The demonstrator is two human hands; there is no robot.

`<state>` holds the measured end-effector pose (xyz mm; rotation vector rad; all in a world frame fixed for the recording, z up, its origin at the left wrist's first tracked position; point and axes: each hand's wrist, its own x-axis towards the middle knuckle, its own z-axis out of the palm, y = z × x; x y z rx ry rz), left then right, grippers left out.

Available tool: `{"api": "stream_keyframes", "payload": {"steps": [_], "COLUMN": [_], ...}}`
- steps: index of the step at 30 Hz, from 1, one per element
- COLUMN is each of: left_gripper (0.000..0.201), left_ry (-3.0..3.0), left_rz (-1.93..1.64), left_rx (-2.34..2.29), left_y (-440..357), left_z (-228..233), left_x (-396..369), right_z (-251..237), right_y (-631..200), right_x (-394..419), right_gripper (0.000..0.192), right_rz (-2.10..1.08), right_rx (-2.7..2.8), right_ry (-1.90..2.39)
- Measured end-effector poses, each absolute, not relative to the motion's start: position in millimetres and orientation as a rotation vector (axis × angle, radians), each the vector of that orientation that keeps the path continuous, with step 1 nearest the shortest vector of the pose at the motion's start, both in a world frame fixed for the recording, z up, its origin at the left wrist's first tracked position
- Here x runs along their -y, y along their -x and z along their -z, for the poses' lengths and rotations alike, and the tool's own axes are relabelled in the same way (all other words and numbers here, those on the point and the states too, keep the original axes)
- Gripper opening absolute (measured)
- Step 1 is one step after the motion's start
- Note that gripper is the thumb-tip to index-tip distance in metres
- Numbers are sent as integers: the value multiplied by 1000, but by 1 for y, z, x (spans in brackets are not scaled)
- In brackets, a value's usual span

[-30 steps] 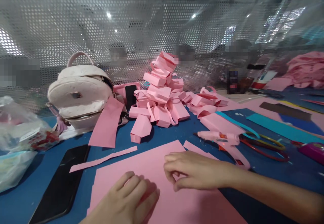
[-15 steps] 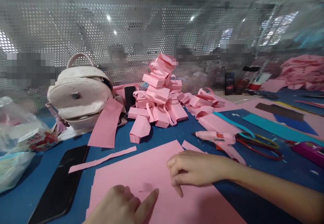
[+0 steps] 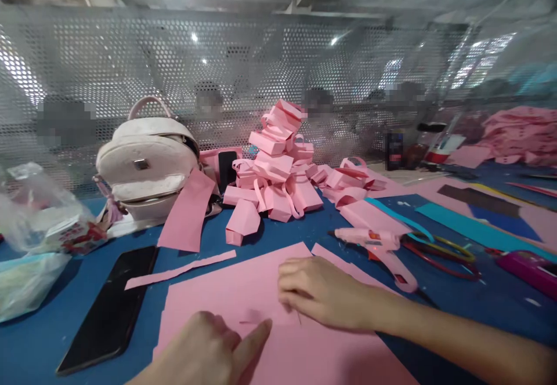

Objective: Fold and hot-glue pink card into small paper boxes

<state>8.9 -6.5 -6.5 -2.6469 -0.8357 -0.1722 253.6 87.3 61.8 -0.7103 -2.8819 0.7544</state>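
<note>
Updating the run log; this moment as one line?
left hand: at pink sheet, one digit extended; right hand: at same sheet, fingers curled; nearby: glue gun, folded-paper pile

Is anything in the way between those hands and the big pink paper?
Nothing visible is. The left hand and right hand are both over the pink paper, though what lies directly under them is hidden. The glue gun lies off to the right.

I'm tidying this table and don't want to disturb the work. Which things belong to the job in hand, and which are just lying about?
Job in hand:
pink sheets, under the left hand and right hand
folded pink paper pieces, probably
pink glue gun, probably, though unheld

Seemingly lying about:
white backpack
flat black phone
clear plastic bag
</note>
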Motion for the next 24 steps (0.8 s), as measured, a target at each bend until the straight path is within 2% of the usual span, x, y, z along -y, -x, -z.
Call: {"api": "stream_keyframes", "payload": {"steps": [4, 7, 10, 12, 16, 22, 24], "left_gripper": [49, 36, 35, 34, 20, 19, 25], "left_ry": [2614, 2596, 2602, 2594, 2616, 2654, 2643], "left_rz": [169, 189, 188, 219, 266, 264, 279], "left_rx": [842, 832, 803, 808, 815, 792, 756], "left_y": [-9, -10, -11, -11, -10, -9, -10], "left_z": [7, 6, 6, 7, 11, 10, 8], "left_x": [7, 6, 5, 4, 4, 4, 4], "right_z": [-51, -42, -38, -37, -35, -32, -32], "right_y": [-249, -245, -242, -239, -234, -231, -231], "right_x": [-83, -81, -81, -82, -82, -77, -76], "right_gripper": [27, 35, 44, 46, 47, 48, 50], "right_rz": [-797, -682, -565, -488, -387, -314, -262], "right_rx": [2841, 2920, 2971, 2993, 3010, 3017, 3010], "right_ry": [477, 391, 387, 387, 338, 397, 492]}}
